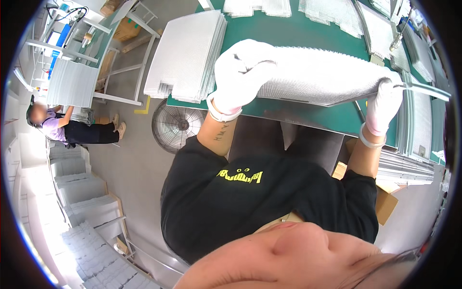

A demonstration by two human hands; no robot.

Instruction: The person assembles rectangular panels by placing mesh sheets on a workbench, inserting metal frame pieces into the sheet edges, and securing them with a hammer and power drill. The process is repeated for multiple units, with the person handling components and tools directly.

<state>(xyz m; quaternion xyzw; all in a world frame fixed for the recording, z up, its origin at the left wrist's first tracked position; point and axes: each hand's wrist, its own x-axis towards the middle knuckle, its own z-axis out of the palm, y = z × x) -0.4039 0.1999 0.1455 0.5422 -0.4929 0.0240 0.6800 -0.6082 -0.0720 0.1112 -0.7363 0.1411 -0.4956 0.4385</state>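
A white, finely meshed panel [322,72] is held up above the green table, its upper edge bowed and its underside partly showing. My left hand [243,72], in a white glove, is closed on its left end. My right hand [385,103], gloved too, is closed round the right end with the thumb pressed on it. From that hand a slim, pale, two-pronged tool [426,89], tweezers-like, sticks out to the right; how it is gripped is hidden. The fingers behind the panel do not show.
A stack of white mesh panels [185,53] lies at the table's left, more [332,14] along the far side and right. The green tabletop [288,111] ends just before me. A floor fan [180,124] stands left below. Another person [62,125] works at a far-left bench.
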